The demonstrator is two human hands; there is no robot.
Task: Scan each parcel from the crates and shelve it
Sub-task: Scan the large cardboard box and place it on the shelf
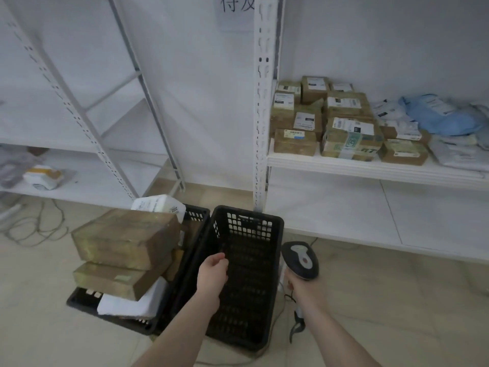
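Parcels (124, 239) sit stacked high in our left crate (87, 303); the right crate (248, 274) looks empty. Our left hand (213, 271) hangs loosely curled, holding nothing, while our right hand (304, 287) grips the scanner (300, 259). Pulling a lower box could topple the stack.

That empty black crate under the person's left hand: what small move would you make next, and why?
Probably shift the left hand leftward to the top brown box in the other crate. The crate beneath it looks empty, the other is piled with parcels, and the right hand already holds the scanner.
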